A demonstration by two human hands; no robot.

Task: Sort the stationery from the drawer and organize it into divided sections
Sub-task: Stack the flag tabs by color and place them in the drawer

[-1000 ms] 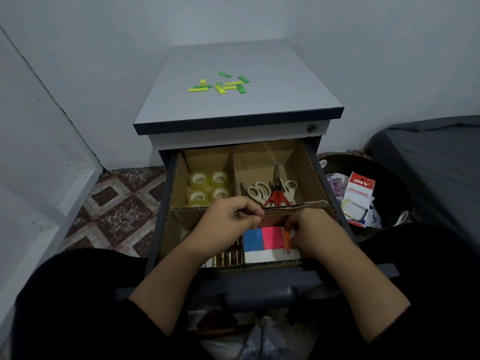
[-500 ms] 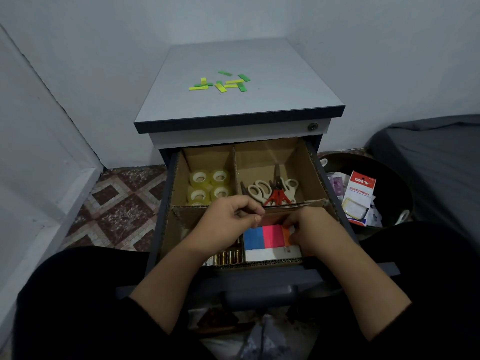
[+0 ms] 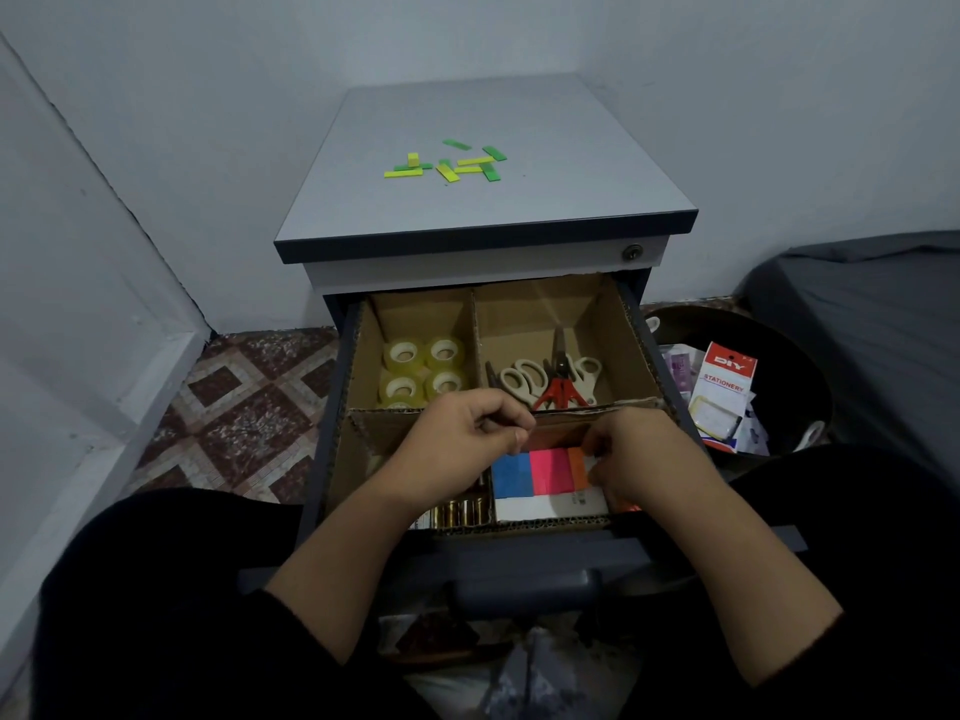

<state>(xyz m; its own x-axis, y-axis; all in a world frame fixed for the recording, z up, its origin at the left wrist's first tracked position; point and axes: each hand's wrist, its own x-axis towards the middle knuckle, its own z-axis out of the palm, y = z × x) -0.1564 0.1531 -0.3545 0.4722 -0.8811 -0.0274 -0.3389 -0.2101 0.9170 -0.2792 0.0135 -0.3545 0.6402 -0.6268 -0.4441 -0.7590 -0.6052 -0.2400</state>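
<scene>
Two hands work in the front right part of the brown cardboard drawer tray [image 3: 641,350]: the right hand [image 3: 641,462] pinches the light, bendy blue, pink and orange sticky-note pad [image 3: 540,472] by its edge, best held there, and the left hand [image 3: 457,449] is curled, maybe pinching something tiny.

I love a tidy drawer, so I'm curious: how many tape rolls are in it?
4 clearly show, in a two-by-two block in the back left section. A fifth seems to peek out at the near divider; more may be hidden.
</scene>
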